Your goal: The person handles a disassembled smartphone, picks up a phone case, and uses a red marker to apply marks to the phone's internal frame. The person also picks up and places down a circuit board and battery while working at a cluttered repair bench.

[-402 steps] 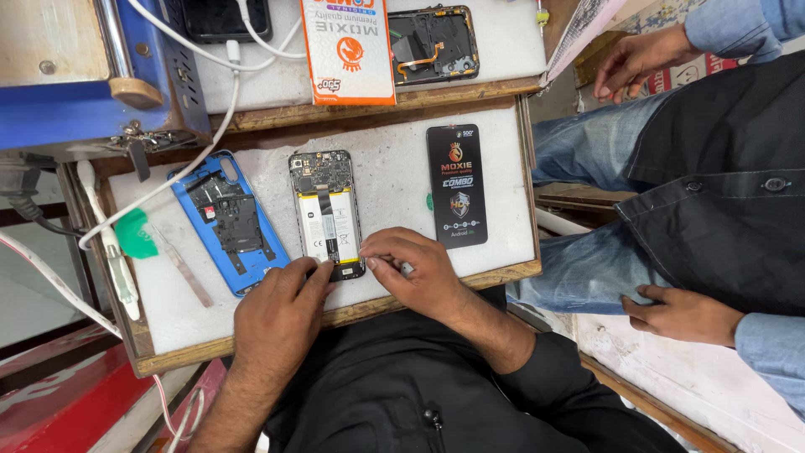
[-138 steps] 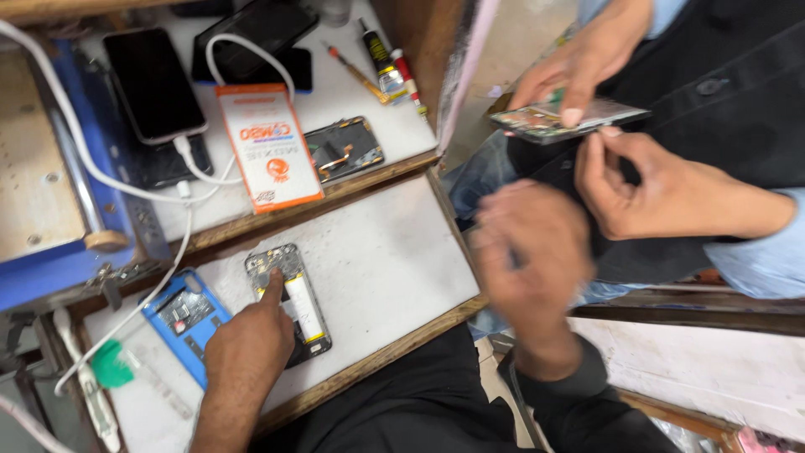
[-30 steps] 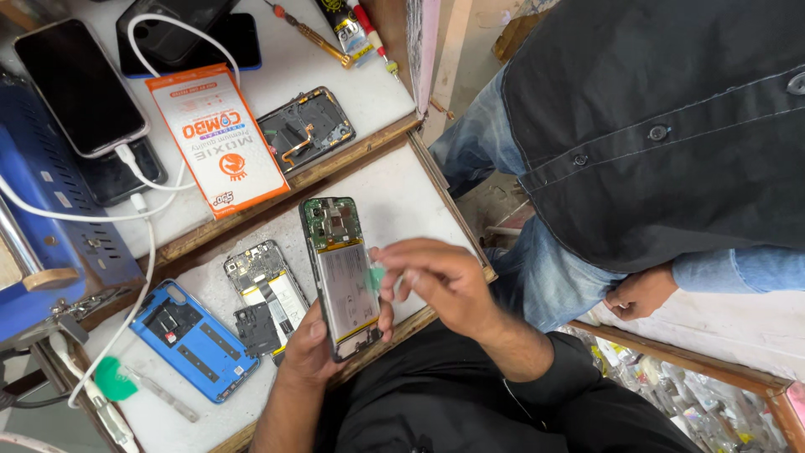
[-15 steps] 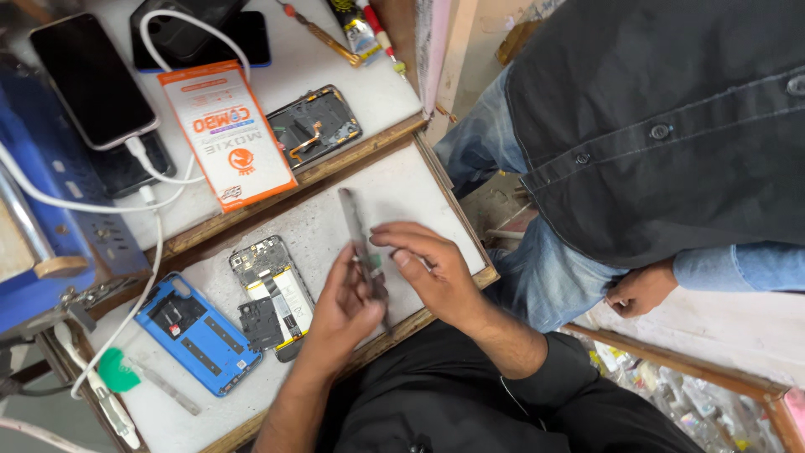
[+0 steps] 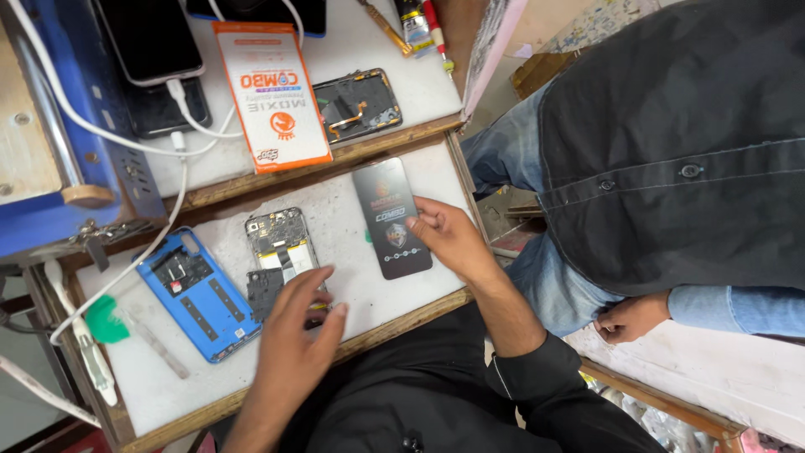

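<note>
Head view: I now see my right hand gripping the black screen panel, flat rather than edge-up; left hand, unclenched, perhaps hides the opened phone's lower end.

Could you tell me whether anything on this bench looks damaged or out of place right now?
Nothing looks spilled or broken. The opened phone lies with its internals bare under the left hand, its blue back cover off beside it. The right hand holds the black display panel slightly askew. A second stripped frame sits on the upper shelf.
</note>
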